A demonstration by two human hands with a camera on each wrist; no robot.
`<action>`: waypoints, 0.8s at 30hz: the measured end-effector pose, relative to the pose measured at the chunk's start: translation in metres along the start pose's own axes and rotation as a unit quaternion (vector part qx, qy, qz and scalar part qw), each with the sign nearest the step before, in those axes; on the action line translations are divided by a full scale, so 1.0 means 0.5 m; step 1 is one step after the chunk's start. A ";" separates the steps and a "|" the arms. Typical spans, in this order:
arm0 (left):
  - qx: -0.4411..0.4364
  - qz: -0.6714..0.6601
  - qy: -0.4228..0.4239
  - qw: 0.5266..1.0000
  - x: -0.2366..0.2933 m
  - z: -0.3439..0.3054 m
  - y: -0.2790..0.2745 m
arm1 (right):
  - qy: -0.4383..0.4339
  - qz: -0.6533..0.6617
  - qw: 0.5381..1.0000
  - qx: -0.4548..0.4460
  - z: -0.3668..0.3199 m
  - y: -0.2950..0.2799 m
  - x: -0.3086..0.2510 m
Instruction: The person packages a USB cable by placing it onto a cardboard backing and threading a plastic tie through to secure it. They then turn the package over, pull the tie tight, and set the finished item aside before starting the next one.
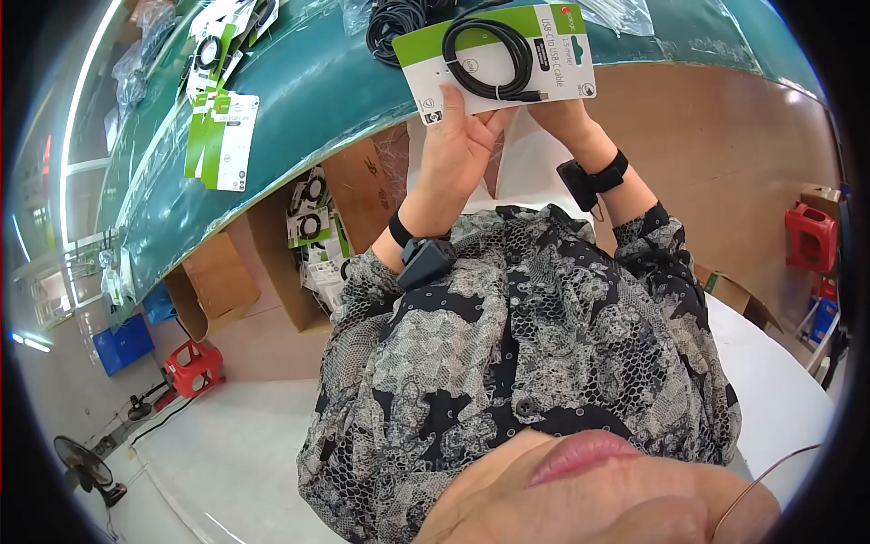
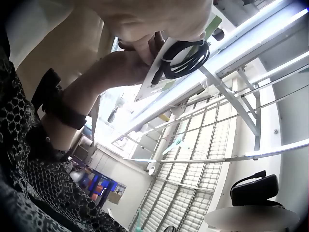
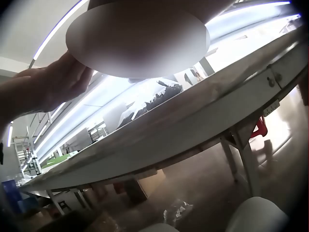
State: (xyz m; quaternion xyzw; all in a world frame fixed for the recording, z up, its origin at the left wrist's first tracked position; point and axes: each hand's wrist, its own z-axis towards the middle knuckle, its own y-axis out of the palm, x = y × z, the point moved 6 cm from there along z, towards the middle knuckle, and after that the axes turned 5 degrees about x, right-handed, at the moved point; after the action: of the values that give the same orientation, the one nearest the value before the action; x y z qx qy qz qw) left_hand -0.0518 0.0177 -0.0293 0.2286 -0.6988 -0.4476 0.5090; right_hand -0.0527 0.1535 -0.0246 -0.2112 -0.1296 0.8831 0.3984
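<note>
A white and green cable card (image 1: 569, 68), printed "USB-C to USB-C cable", is held up at the table's edge. On its front lies a coiled black cable (image 1: 524, 68), bound with a small tie near the card's lower edge. My left hand (image 1: 453, 150) grips the card from below, thumb on the front face. My right hand (image 1: 564, 122) is behind the card's lower edge, its fingers mostly hidden; I cannot tell whether they pinch it. In the left wrist view, the right hand's fingers (image 2: 145, 50) are close against the back of the card.
Stacked green and white cards (image 1: 222, 136) lie on the green-covered table (image 1: 308, 100) at the left. More black cables (image 1: 390, 32) are bundled behind the held card. Below the table stands a cardboard box (image 1: 281, 263) with carded cables. A red stool (image 1: 811, 236) stands far right.
</note>
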 end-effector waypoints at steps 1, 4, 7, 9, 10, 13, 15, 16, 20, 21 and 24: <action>-0.005 -0.016 -0.012 1.000 -0.002 0.000 0.002 | 0.007 0.037 0.999 0.005 0.001 0.000 0.000; 0.005 -0.069 -0.056 0.996 -0.014 -0.004 0.000 | 0.053 0.066 0.996 -0.011 -0.011 0.015 0.006; 0.010 -0.086 -0.063 0.994 -0.015 0.004 0.000 | 0.065 0.063 0.996 -0.027 -0.010 0.027 0.012; 0.013 -0.069 -0.031 0.997 -0.010 0.008 -0.010 | 0.043 0.032 0.997 -0.049 -0.015 0.034 0.007; 0.015 -0.070 -0.031 0.997 -0.010 0.009 -0.013 | 0.044 0.033 0.997 -0.051 -0.011 0.035 0.003; -0.001 -0.035 -0.002 0.999 0.002 0.010 -0.015 | 0.032 0.034 0.999 -0.023 0.010 0.033 -0.015; 0.011 -0.030 0.005 0.999 0.009 0.012 -0.018 | 0.032 0.028 0.999 -0.028 0.004 0.041 -0.002; 0.019 -0.024 0.013 0.999 0.015 0.015 -0.019 | 0.030 0.021 0.999 -0.030 0.003 0.045 0.010; 0.022 0.009 0.074 0.997 0.067 0.044 -0.032 | 0.436 0.386 0.811 0.053 -0.005 0.023 0.081; 0.024 0.023 0.096 0.995 0.079 0.048 -0.039 | 0.431 0.389 0.813 0.049 0.013 0.010 0.076; 0.019 0.046 0.082 0.995 0.070 0.045 -0.048 | 0.012 -0.012 1.000 0.009 0.102 -0.080 -0.022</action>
State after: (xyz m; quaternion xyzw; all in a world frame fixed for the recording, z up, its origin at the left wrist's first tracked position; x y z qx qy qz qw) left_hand -0.0890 -0.0125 -0.0339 0.2423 -0.6728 -0.3899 0.5802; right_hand -0.0446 0.1680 0.0387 -0.2169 -0.1188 0.8769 0.4121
